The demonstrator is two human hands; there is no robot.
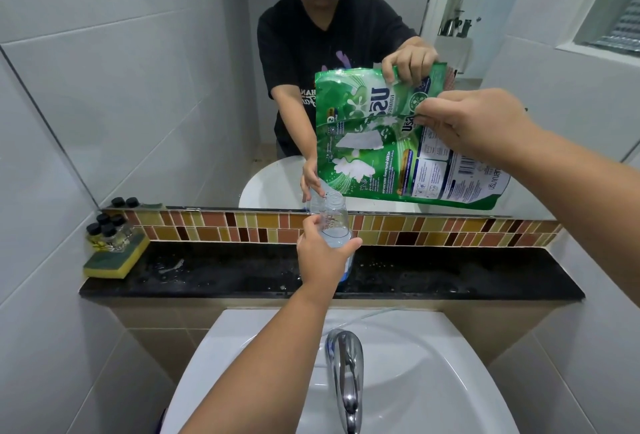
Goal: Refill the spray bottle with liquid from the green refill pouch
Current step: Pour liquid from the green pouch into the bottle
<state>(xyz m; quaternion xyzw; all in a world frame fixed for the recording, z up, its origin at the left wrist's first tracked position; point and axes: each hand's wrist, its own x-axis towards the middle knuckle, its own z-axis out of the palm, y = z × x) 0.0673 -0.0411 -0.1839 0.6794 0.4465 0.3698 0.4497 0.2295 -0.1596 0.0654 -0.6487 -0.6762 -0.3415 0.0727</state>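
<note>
A clear spray bottle (331,222) with its top off stands on the black stone ledge (225,271), holding a little pale liquid. My left hand (320,253) is wrapped around its body. My right hand (474,122) pinches the upper edge of the green refill pouch (388,163), which hangs tilted with its lower left corner right above the bottle's open neck. The mirror behind doubles the pouch and both hands.
A yellow-green sponge (114,260) carrying several small black-capped bottles (107,229) sits at the ledge's left end. Below the ledge is a white sink (433,364) with a chrome tap (346,374). A thin clear tube (363,316) lies on the sink's back rim. Tiled walls close in on both sides.
</note>
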